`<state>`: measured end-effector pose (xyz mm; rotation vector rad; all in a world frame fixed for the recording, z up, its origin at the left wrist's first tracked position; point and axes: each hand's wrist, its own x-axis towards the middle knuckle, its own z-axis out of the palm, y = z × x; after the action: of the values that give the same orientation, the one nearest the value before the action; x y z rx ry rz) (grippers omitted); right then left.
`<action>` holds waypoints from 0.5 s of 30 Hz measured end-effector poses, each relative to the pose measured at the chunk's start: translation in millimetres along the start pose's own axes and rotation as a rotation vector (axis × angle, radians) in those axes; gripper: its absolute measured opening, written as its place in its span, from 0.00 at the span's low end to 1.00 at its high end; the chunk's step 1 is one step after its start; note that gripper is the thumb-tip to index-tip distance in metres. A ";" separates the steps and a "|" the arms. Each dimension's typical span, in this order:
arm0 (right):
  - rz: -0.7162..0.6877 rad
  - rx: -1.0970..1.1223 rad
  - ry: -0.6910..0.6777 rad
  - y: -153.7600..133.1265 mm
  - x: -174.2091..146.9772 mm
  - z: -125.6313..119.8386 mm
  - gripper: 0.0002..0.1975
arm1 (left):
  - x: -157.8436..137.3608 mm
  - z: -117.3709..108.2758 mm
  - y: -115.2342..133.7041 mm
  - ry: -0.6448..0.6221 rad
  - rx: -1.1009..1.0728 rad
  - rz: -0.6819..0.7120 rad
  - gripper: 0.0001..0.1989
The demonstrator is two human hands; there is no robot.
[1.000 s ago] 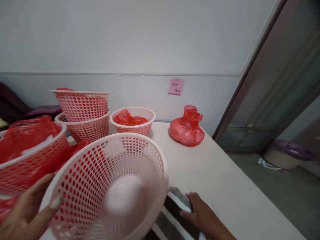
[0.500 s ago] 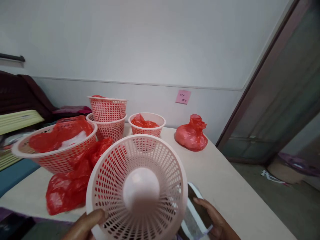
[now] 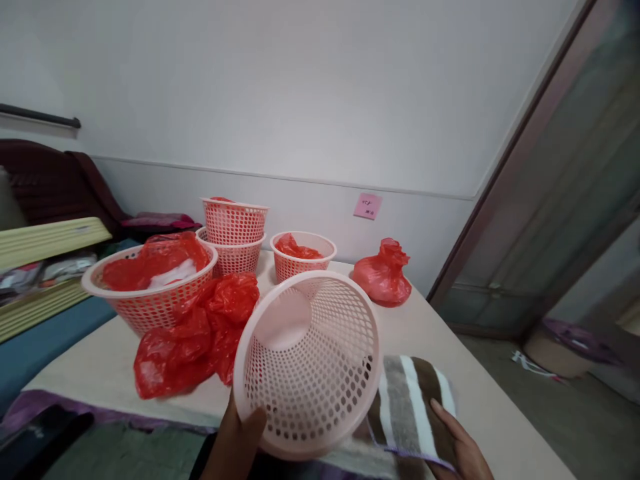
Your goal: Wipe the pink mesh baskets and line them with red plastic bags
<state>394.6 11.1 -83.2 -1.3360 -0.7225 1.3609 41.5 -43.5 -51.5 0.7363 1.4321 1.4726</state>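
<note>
My left hand [image 3: 239,433] grips the lower left rim of a pale pink plastic basket [image 3: 310,373] with perforated sides. The basket is tipped so that its open mouth faces me, and nothing lies inside it. To its right, my right hand [image 3: 463,448] pinches the edge of a folded striped towel [image 3: 407,400] in brown, grey and white with purple edging; the thumb rests on top and the other fingers are mostly hidden beneath. A crumpled red plastic bag [image 3: 200,340] lies on the table [image 3: 95,360] just left of the held basket.
A wide pink basket [image 3: 155,310] with red plastic and white material stands left. Behind are two stacked baskets [image 3: 235,230] and a basket [image 3: 305,260] holding red plastic. A tied red bag [image 3: 383,277] sits near the wall, below a pink note [image 3: 367,206].
The held basket has turned, its base now pointing to the upper left, and shifted slightly right. My right hand and the towel have moved right, out from behind the basket, and more towel shows.
</note>
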 end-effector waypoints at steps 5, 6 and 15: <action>-0.159 0.086 0.144 -30.8 -33.4 24.3 0.28 | -2.0 7.8 -7.9 -0.102 0.038 0.108 0.39; -0.184 0.100 0.117 -37.3 -40.7 34.1 0.30 | -1.9 9.0 -11.4 -0.121 0.053 0.132 0.39; -1.258 -0.649 0.008 -46.1 -89.9 159.4 0.32 | -5.1 25.3 -48.8 -0.129 0.108 0.326 0.42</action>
<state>239.6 -21.8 19.3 -0.9606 -1.6945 0.0880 76.1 -42.6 -94.5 1.1553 1.3457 1.5669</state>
